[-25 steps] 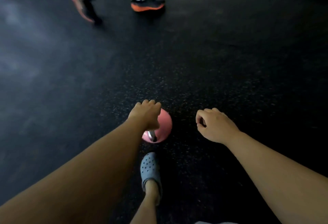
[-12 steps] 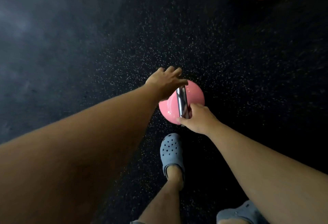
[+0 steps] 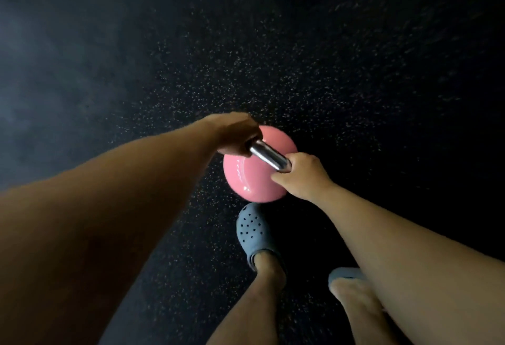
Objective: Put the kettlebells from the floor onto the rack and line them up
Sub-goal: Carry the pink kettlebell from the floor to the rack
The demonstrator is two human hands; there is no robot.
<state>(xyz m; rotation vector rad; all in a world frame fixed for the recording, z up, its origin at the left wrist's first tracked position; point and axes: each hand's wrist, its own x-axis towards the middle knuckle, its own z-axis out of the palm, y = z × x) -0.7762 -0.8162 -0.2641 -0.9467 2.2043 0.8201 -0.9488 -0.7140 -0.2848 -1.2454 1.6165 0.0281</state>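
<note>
Both hands clench the chrome handle (image 3: 269,156) of the pink kettlebell (image 3: 259,164): left hand (image 3: 236,135) at 10 o'clock, right hand (image 3: 303,173) at 4. A slip could drop it onto the grey clog (image 3: 254,231) at 6

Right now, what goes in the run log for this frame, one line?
stage: grasp for lift | object: pink kettlebell | left hand: on handle | right hand: on handle | rack: out of view | floor: dark, speckled

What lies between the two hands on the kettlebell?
Head view: a bare stretch of the silver handle spans from left hand to right hand, over the pink kettlebell.
</note>
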